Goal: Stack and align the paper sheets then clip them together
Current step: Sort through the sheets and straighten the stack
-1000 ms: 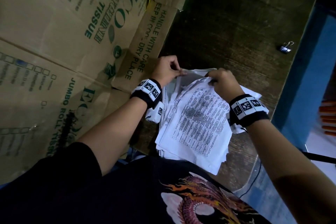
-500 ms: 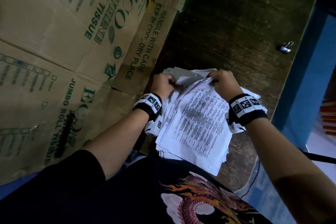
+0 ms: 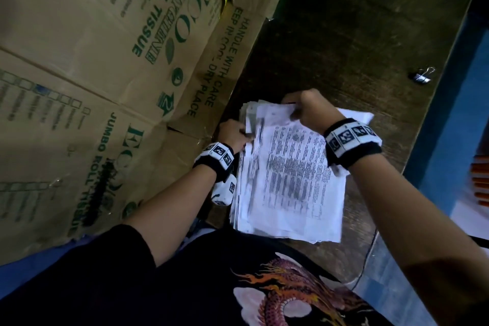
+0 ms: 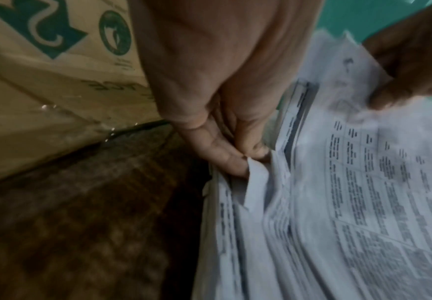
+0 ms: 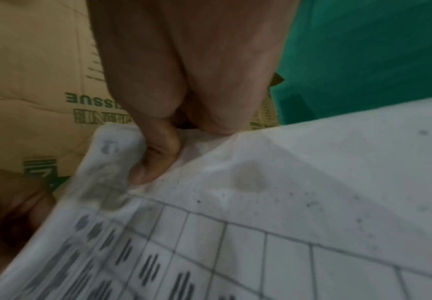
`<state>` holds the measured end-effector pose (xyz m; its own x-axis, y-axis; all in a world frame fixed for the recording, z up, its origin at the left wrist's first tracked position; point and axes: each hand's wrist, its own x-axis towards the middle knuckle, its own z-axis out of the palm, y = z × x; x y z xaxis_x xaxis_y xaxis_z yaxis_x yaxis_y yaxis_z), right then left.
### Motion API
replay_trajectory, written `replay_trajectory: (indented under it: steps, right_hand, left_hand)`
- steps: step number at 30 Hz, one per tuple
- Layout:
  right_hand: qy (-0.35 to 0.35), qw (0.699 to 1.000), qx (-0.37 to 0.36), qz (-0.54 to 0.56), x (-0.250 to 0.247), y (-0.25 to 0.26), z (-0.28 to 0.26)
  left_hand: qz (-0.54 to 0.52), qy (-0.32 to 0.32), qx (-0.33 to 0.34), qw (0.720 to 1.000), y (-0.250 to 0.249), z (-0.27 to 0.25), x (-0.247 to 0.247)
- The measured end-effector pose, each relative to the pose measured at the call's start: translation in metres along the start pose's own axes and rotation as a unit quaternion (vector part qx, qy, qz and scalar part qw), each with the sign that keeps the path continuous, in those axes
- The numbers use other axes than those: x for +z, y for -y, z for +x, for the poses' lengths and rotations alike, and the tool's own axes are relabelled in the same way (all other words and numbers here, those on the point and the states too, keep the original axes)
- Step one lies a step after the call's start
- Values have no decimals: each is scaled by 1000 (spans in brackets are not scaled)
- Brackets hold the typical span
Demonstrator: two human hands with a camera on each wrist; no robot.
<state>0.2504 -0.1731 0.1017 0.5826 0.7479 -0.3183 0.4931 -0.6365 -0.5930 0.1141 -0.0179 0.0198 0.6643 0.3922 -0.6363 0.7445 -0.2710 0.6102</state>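
A: Which step is this?

B: Aligning, by my read. Both hands are on the stack (image 3: 288,180); clip not touched yet.

A: L hand?

B: L hand (image 3: 232,135) sits at the stack's left edge, fingers (image 4: 225,160) curled and pinching a few sheet edges there, a small corner sticking up beside the fingertips.

A: R hand?

B: R hand (image 3: 307,111) grips the far edge, thumb (image 5: 156,160) pressed on top of the sheet, other fingers wrapped under as far as I can tell. Paper buckles a bit around the thumb.

A: Where's the stack?

B: On the dark table (image 3: 344,21), between the two wrists, running back toward the body, near edge at the table's lip. A cardboard box (image 3: 105,61) stands just left of the L hand.

A: How does the paper look?

B: Printed sheets, tables and text on top, blurred so can't read it. Not square yet: left edges fan out in steps, far-left corner is ragged w/ grey sheets poking past, and one sheet juts out under the R wrist. Paper looks soft and worn.

A: Next move?

B: Prob. square the edges: knock the left side and far edge flush, tuck in that stray sheet on the right. Then the R hand would need to let go and reach for the clip (image 3: 422,76), which lies well beyond and to the right of it near the table edge. The L hand should keep the stack pinned meanwhile, or it'll fan out again.
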Motion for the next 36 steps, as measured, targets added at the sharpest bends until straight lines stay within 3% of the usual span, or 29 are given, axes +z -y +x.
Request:
replay_trajectory:
  steps: [2, 5, 9, 11, 13, 16, 18, 20, 21, 23, 24, 28, 32, 34, 36]
  right_hand:
    - [56, 997, -34, -37, 6, 9, 16]
    - [151, 980, 1, -126, 25, 16, 38]
    - [79, 991, 42, -98, 48, 14, 50]
    - [62, 989, 71, -113, 57, 9, 51]
    - [44, 985, 78, -146, 67, 6, 48]
    - [-13, 974, 103, -203, 73, -2, 29]
    - [-101, 967, 161, -170, 71, -15, 4]
    - [-188, 934, 299, -51, 67, -40, -31]
    - [-208, 896, 391, 24, 67, -53, -50]
    - [-206, 820, 522, 112, 79, -69, -78]
    - [-194, 811, 538, 122, 91, -68, -85]
    - [-149, 854, 482, 126, 121, -48, -91]
    - [-167, 829, 488, 217, 105, -60, -116]
    - [-123, 845, 469, 224, 111, -57, -128]
    - [-96, 863, 441, 228, 123, -51, -135]
  left_hand:
    - [54, -21, 17, 998, 4, -2, 3]
    - [40, -33, 18, 998, 10, -5, 3]
    - [-113, 55, -12, 992, 15, 0, -3]
    - [-199, 51, -52, 977, 14, -2, -5]
    - [-216, 35, -65, 974, 13, -5, -5]
    - [-28, -4, -1, 1000, 17, -11, 5]
    - [51, -57, 36, 996, 20, -17, 14]
    - [50, -89, 15, 995, 21, -24, 18]
    - [44, -91, -15, 995, 23, -24, 21]
    - [62, -73, -68, 993, 19, -28, 28]
    - [76, -60, -74, 993, 13, -31, 35]
    - [38, -58, -73, 995, -14, -37, 57]
    - [88, -33, -71, 993, -6, -42, 42]
    - [134, 6, -70, 988, 0, -55, 46]
    - [115, 29, -65, 991, 3, -64, 54]
